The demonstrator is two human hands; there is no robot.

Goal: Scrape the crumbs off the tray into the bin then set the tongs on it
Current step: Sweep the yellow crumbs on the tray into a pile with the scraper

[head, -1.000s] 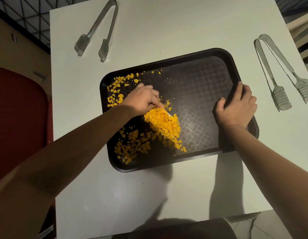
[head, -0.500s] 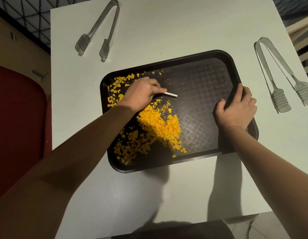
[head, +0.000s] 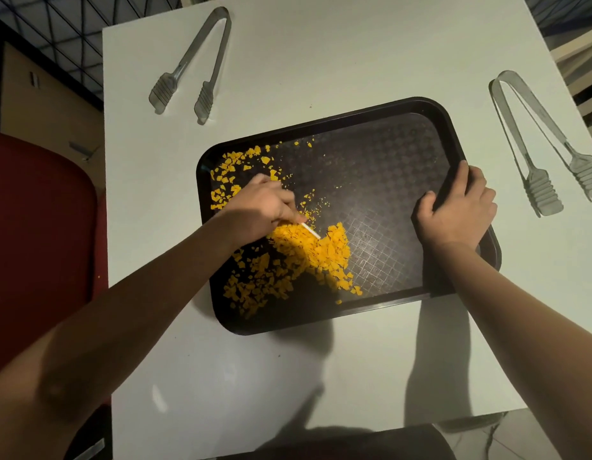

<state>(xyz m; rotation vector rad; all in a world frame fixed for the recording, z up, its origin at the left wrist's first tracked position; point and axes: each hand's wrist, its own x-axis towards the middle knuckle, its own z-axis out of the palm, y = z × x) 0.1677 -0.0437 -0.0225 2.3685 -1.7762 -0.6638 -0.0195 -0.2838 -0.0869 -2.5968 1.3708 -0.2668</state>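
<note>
The dark tray [head: 371, 167] lies flat on the white surface [head: 321, 61], and the orange crumbs [head: 308, 257] sit mostly in its left half: a thick heap near the middle, looser bits along the left rim and toward the near edge. The left hand [head: 261, 207] has its fingers curled round a thin white scraper [head: 310, 230] whose tip rests at the top of the heap, apparently to gather the scattered bits into one pile that can be tipped out together. The right hand [head: 454, 207] clamps the tray's right rim, thumb inside and fingers over the edge, most likely to stop the tray sliding under the scraping. One pair of tongs [head: 191, 68] lies beyond the tray at the far left, a second pair [head: 533, 141] just right of it; both lie untouched, probably kept off until the tray is clean. No bin is in view.
</note>
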